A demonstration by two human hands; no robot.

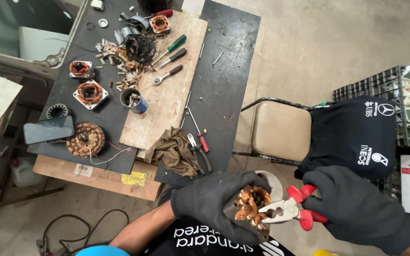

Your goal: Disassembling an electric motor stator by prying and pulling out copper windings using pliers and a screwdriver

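My left hand [217, 204], in a black glove, grips a motor stator [257, 201] with tangled copper windings near the bottom of the view. My right hand [357, 208], also in a black glove, holds red-handled pliers [290, 209]. The plier jaws bite into the copper wire on the stator's near side. Both hands are low in front of my body, off the workbench.
A dark workbench [224, 80] with a wooden board [167, 99] carries several stators, screwdrivers [174, 47], a ratchet, a metal can [134, 100], a brown rag [174, 154], side cutters and a phone [48, 129]. A padded chair [281, 130] with a black cloth stands right; crates beyond it.
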